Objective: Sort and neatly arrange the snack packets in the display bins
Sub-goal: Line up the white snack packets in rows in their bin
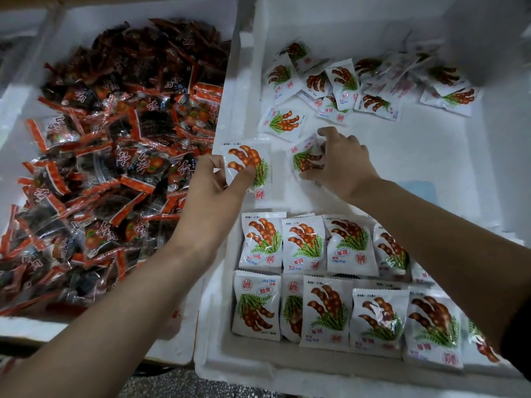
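Note:
White tamarind snack packets lie in the right white foam bin [431, 156]. My left hand [212, 193] pinches one white packet [253, 159] between thumb and fingers at the bin's left wall. My right hand [342, 165] grips another white packet [304, 159] lying on the bin floor. Two neat rows of the same packets [316, 282] stand along the near side of the bin. A loose scatter of white packets [359, 87] lies at the far side.
The left foam bin [17, 110] is heaped with red and dark packets [115, 145]. A thick foam wall [230, 110] divides the two bins. Bare bin floor [416, 168] shows to the right of my right hand. Speckled floor [161, 386] is visible below.

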{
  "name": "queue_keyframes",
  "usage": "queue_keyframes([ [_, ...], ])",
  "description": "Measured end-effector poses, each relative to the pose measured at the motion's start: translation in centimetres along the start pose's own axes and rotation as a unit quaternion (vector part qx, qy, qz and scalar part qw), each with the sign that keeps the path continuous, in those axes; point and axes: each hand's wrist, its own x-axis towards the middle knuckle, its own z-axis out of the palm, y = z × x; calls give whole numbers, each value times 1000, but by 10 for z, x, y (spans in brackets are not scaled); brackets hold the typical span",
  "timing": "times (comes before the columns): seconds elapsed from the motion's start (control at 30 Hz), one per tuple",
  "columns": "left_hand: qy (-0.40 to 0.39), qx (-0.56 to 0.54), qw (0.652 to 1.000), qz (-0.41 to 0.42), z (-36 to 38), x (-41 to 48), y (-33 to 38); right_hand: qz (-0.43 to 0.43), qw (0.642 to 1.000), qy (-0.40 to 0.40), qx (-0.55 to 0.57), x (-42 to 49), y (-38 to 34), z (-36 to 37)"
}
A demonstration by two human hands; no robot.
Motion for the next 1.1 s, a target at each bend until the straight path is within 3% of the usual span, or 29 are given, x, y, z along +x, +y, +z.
queue_keyframes([
  [0.1,-11,-23,1000,11,1,-1,0,-9,1000,21,21,-3,2,-3],
  [0.27,8,-34,999,29,1,0,2,-77,976,55,198,-22,-7,-26],
  [0.43,27,-54,998,-2,4,2,4,-108,916,-29,386,-49,-20,-52],
  [0.6,-9,-87,996,-30,14,-3,15,-170,950,-80,248,-48,-18,-57],
  [0.77,-119,-1,993,-9,21,-13,11,-149,932,-75,322,-51,-24,-59],
  [0.93,-80,2,997,18,18,-16,8,-107,925,29,363,-40,-8,-51],
  [1.0,-68,-16,997,27,15,-16,6,-69,958,41,277,-32,9,-43],
  [1.1,-69,-36,996,32,9,-16,7,1,993,-37,112,-24,35,-25],
])
